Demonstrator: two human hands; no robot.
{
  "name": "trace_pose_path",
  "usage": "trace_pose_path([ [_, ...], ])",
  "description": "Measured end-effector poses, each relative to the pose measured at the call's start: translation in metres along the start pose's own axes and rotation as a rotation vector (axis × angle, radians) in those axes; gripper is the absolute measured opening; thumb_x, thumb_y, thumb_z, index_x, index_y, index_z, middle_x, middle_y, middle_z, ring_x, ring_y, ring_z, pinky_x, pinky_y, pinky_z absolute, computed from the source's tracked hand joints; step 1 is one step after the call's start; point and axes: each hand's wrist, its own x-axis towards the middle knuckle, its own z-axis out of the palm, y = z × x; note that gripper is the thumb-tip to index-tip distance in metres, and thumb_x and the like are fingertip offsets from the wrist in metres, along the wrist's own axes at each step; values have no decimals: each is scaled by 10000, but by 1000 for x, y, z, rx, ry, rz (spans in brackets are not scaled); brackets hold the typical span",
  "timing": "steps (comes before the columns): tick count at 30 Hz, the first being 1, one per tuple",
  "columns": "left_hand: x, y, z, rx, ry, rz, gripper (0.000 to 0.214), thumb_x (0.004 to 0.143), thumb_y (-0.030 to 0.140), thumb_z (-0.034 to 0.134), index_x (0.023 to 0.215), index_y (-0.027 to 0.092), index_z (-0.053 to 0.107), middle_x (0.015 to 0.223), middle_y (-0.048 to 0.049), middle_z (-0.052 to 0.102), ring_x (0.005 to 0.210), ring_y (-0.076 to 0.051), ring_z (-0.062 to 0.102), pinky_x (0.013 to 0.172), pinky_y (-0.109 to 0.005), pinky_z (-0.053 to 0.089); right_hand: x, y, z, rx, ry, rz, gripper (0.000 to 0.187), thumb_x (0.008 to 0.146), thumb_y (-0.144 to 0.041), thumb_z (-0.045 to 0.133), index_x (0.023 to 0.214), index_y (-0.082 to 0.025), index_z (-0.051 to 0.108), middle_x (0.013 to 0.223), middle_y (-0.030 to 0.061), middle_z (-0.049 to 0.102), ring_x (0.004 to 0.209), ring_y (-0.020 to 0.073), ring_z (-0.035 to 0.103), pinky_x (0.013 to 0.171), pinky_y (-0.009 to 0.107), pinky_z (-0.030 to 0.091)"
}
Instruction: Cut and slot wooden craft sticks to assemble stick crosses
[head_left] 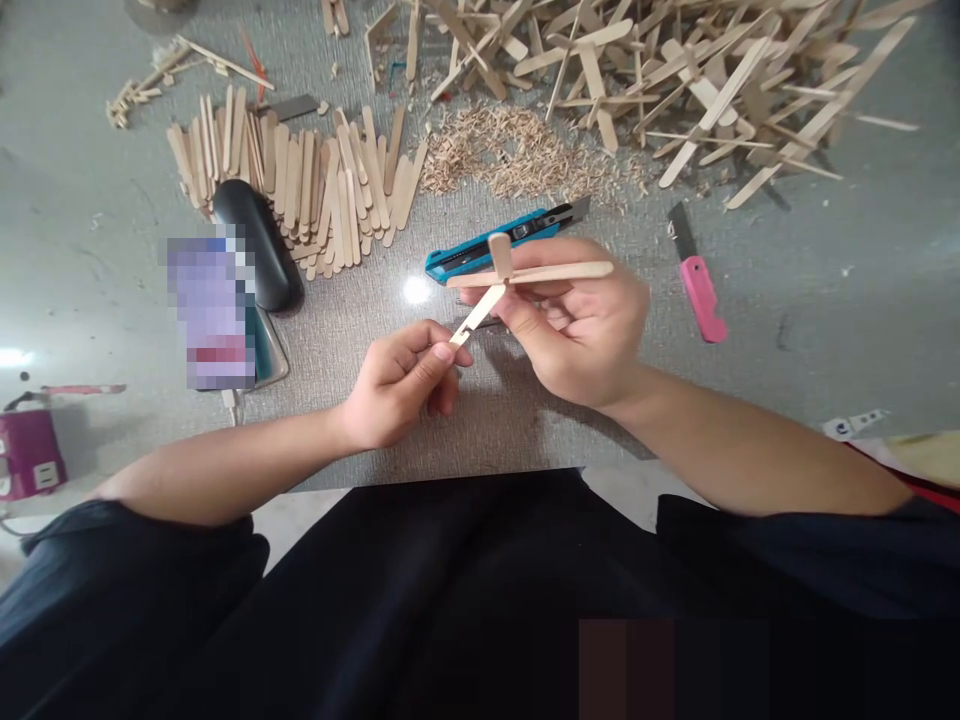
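Observation:
Between my hands is a small assembly of popsicle sticks [564, 271], with one long crosspiece, a short piece standing up at the joint, and a stick with a notch cut near its end [482, 313]. My left hand [401, 385] pinches the notched end between thumb and finger. Around the joint, my right hand [581, 325] is closed, its thumb pressed just below the crosspiece and the other fingers behind. A blue utility knife [480, 250] lies on the table just beyond my right hand, blade out, partly covered by the assembly and fingers.
Loose popsicle sticks [300, 185] lie at back left, wood shavings [517, 150] in the middle, and a heap of crossed sticks [720, 90] at back right. A pink knife [703, 300] lies right; a black case [256, 245] and phone [210, 315] lie left.

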Motion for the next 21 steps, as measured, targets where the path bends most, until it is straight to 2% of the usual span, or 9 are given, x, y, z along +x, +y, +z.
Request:
trace_pose_path([
  [4,2,-2,-2,-173,-103,-69,420,1110,574,752,968,186,680,550,43,659,453,-79,560,516,-187,436,-2,4,-1,-79,40,-55,309,1051,-129,784,1299,-311,811,1172,12,889,1043,211,911,822,289,760],
  [7,2,-2,-2,-287,-161,-173,401,1102,553,755,943,193,677,512,52,614,432,-81,498,510,-198,376,-2,4,-2,-147,60,-100,273,1011,-117,811,1218,-294,827,1113,2,877,1003,207,909,743,267,737],
  [9,1,0,-1,-358,-195,-242,396,1099,549,752,930,203,663,505,58,593,425,-83,462,516,-210,361,-2,3,-2,-136,67,-126,310,998,-79,803,1227,-288,824,1078,-5,880,1012,214,917,773,268,755],
  [12,0,4,1,-456,-263,-300,379,1103,524,745,909,213,649,497,67,565,428,-83,425,547,-222,372,-1,5,-1,-90,41,-187,410,1008,-23,736,1314,-283,817,1151,6,911,1142,250,911,972,345,791],
  [14,0,7,1,-488,-317,-327,385,1099,515,752,883,214,646,493,69,543,437,-84,408,567,-230,376,0,7,-2,-107,-5,-255,527,1001,6,704,1426,-291,802,1264,21,913,1229,266,887,1042,379,787],
  [17,1,8,1,-492,-369,-346,401,1095,525,761,864,215,653,502,69,528,448,-86,398,574,-237,369,3,9,-7,-202,-55,-384,718,977,34,680,1606,-312,718,1405,29,877,1261,249,876,994,346,795],
  [20,1,6,1,-494,-399,-348,403,1088,529,773,858,216,666,518,73,519,456,-79,390,570,-234,355,3,6,-15,-317,-94,-526,751,1003,-11,660,1702,-281,623,1438,48,861,1292,246,866,955,361,803],
  [21,1,5,0,-495,-410,-356,411,1084,528,779,845,214,664,518,75,506,459,-76,381,568,-234,347,3,5,-18,-360,-133,-500,740,1022,-63,686,1710,-323,610,1419,28,869,1311,249,858,932,362,803],
])
